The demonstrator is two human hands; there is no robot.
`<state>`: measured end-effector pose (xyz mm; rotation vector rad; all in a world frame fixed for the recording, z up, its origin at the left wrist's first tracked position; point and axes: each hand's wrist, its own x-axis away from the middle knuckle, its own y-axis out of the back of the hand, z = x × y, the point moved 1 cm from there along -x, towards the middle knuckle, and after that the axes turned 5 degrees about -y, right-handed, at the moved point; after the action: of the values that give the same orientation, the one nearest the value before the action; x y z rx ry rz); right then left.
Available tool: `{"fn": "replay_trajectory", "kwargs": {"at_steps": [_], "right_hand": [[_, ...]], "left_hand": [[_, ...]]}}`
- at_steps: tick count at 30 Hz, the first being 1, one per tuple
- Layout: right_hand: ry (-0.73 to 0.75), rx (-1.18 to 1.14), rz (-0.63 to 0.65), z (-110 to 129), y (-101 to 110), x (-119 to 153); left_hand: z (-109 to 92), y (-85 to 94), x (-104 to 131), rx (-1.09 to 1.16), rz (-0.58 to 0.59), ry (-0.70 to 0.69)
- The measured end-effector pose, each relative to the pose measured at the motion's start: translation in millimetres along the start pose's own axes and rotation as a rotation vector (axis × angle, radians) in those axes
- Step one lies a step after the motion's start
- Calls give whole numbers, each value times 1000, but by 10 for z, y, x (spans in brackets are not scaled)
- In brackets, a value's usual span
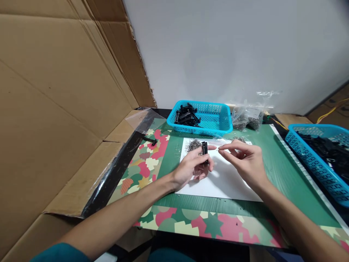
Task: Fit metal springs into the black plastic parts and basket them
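Observation:
My left hand [195, 165] is closed around a narrow black plastic part [204, 153], held upright over a white sheet [218, 185]. Just to its right, my right hand [245, 160] has thumb and forefinger pinched together, close to the left forefinger's tip. Whatever sits in that pinch is too small to make out. Behind the left hand lies a pile of small, thin metal pieces [193, 145] on the sheet. A second pile of metal pieces [239, 139] is partly hidden behind the right hand.
A blue basket [201, 129] at the back holds black parts; another blue basket [313, 163] with black parts stands right. Clear bags of metal pieces [248, 120] lie at the back. One black part [149, 141] lies left. Cardboard [68, 72] walls the left side.

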<state>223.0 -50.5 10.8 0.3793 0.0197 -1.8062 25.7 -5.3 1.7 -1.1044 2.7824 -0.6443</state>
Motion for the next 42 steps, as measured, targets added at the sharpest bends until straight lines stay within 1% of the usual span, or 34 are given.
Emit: {"fn": "replay_trajectory", "kwargs": {"at_steps": [2,3,8,13,17,22,30,36,39,42], "right_hand": [[56,33,-45,-8,18,-3],[67,35,-45,-10,21,-4],[58,43,49,-1,-8,9],[59,110,72,-14,-40,32],[84,177,68,-26,-37,54],[114,208,64,-1,-32,69],[97,258,47,24,-44,120],[36,303,26,14,-34,160],[3,287,35,9,-42,148],[-38,237,70,-1,-44,113]], "left_hand": [[-1,-38,18,12,35,37],[4,-55,29,5,50,53],[67,-72,62,-83,49,102],[119,-66,50,-127,73,75],[145,-90,57,-153,50,64],[157,-106,73,-167,52,33],[173,-165,88,-206,34,27],[176,-187,97,-221,49,46],[146,-170,95,-245,48,94],[101,-138,87,-229,78,162]]}}
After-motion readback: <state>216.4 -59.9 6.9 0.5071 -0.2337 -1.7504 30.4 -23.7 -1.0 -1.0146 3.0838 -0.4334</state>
